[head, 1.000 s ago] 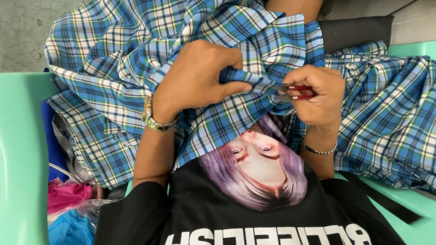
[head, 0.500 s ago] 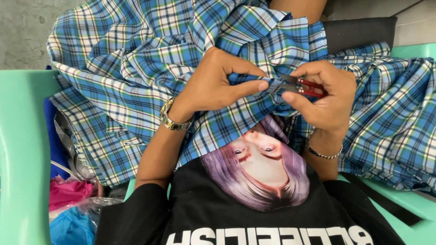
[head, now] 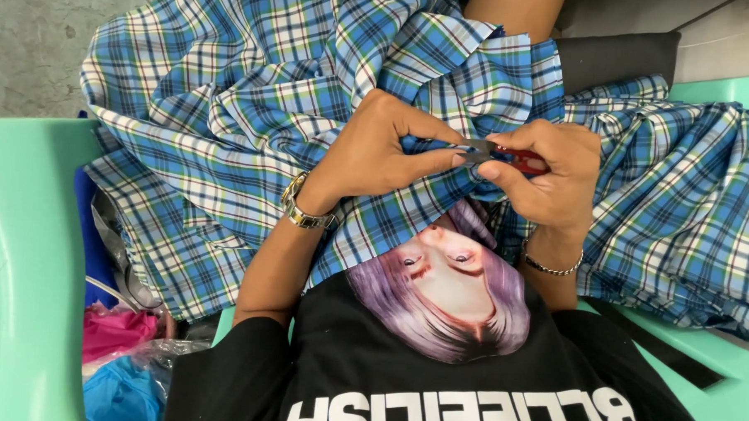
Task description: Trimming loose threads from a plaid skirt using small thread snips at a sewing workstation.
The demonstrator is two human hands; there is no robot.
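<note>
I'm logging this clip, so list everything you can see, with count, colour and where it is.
Plaid garment: one, blue, white and green checks, across the lap.
Small cutting tool: one, red handles, in the right hand at the cloth.
Plastic chair: one, mint green, under the person.
Bags: a few, pink and blue, lower left.
T-shirt: one, black, printed, bottom centre.
Wristwatch: one, gold and silver, left wrist.
Bracelet: one, silver, right wrist.
Left hand: pinching the cloth.
Right hand: gripping the tool.

Blue, white and green plaid fabric [head: 263,98]; red-handled snips [head: 510,158]; mint-green plastic chair [head: 28,272]; black printed T-shirt [head: 339,386]; gold wristwatch [head: 298,206]; pink bag [head: 117,331].
</note>
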